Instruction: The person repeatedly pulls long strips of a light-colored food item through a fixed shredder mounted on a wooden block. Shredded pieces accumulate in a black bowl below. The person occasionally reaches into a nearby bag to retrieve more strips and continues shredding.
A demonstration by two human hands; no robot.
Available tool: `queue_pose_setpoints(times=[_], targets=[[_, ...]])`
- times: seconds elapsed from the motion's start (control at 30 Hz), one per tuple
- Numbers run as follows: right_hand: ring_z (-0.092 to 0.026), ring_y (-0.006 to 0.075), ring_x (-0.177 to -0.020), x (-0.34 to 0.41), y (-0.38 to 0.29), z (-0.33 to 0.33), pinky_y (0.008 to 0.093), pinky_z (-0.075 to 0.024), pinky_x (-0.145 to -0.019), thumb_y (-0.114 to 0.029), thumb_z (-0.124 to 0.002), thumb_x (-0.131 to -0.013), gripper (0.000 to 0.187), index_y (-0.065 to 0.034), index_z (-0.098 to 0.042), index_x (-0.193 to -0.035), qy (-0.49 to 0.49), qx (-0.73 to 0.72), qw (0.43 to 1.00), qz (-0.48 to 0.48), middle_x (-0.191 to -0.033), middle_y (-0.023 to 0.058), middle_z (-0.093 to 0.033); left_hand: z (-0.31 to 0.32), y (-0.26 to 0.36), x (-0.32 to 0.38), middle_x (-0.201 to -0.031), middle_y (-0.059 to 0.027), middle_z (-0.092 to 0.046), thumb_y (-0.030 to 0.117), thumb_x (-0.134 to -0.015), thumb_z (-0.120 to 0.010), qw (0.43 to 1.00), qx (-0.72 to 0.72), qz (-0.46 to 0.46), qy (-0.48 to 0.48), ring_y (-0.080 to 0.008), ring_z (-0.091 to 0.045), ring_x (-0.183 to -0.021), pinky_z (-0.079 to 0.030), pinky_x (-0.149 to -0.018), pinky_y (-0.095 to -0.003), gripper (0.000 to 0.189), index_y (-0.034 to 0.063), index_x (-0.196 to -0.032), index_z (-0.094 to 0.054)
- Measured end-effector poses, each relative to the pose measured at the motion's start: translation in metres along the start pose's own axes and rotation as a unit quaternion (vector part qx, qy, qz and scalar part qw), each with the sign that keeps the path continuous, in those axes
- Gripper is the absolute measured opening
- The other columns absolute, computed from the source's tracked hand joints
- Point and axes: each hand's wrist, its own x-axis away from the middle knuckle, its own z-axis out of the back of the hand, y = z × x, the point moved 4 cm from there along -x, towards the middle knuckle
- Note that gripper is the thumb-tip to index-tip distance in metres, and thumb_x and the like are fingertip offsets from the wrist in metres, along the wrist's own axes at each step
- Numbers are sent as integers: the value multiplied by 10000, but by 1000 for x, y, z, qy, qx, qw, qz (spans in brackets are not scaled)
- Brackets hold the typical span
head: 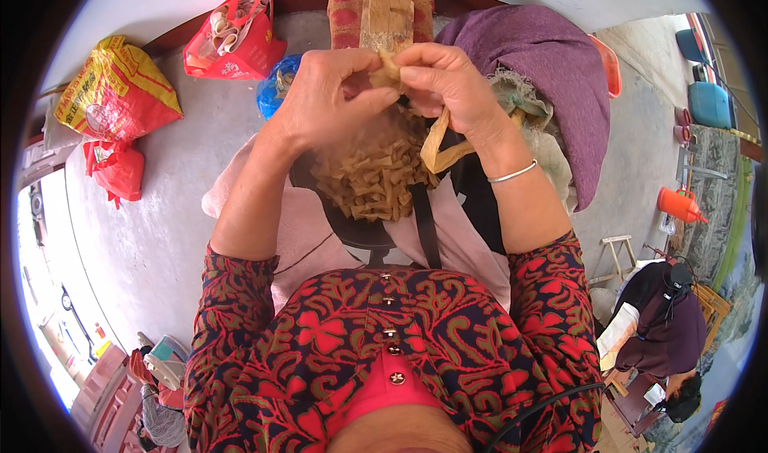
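Between the fingertips of my left hand point(333, 96) and my right hand point(450, 84) is a small tan folded piece point(387, 72), just in front of a wooden block point(387, 24) with crumbs on it. Both hands grip this piece. From my right hand a long tan strip point(437, 147) hangs in a loop beside the wrist. Below the hands, in a dark container on my lap, lies a heap of many small folded tan pieces point(378, 183). What the pieces are made of is not certain. My fingers partly hide the held piece.
A blue plastic bag point(279, 84) and a red bag point(234, 39) stand at the upper left, with a yellow-and-red sack point(120, 93) farther out. Purple cloth point(540, 75) covers a sack at the right. Another person point(666, 327) sits at the lower right.
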Motion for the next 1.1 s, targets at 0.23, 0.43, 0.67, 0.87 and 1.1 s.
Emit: queue_pose_setpoints(times=[0.23, 0.43, 0.67, 0.87, 1.1], targets=[[-396, -8, -536, 11, -28, -1, 170, -280, -450, -99, -620, -871, 118, -15, -657, -945, -1, 153, 985, 79, -655, -39, -547, 8, -14, 4, -491, -2, -413, 169, -884, -545, 830, 530, 154, -79, -100, -383, -395, -311, -387, -213, 279, 99, -621, -484], [-449, 24, -587, 2, -20, 14, 203, -364, -510, -89, -624, -872, 121, 26, -658, -857, 40, 284, 951, 111, -668, -31, -565, 9, -20, -1, -479, -1, -382, 182, -876, -538, 880, 444, 162, -39, -100, -325, -364, -283, -362, -229, 301, 109, -600, -440], [-445, 21, -585, 16, -41, 4, 197, -354, -512, -104, -633, -882, 147, 5, -664, -788, 34, 278, 945, 168, -635, -47, -547, 14, -13, 4, -490, 0, -413, 163, -879, -543, 826, 535, 125, -126, -82, -396, -400, -290, -363, -234, 291, 87, -606, -476], [-423, 31, -573, 14, -32, 10, 220, -345, -498, -99, -639, -870, 150, 12, -642, -768, 57, 336, 923, 177, -589, -43, -499, 25, -16, 0, -669, -44, -592, 224, -859, -623, 999, 52, -5, -14, -182, -574, -610, -461, -571, -310, 245, -1, -768, -590], [-389, 83, -528, 11, -23, 6, 267, -358, -486, -130, -645, -856, 182, 17, -601, -759, 32, 424, 889, 171, -548, 53, -445, -1, -2, 5, -797, -166, -626, 285, -874, -564, 972, -135, 27, -191, -393, -587, -785, -481, -680, -448, 212, 105, -961, -633]])
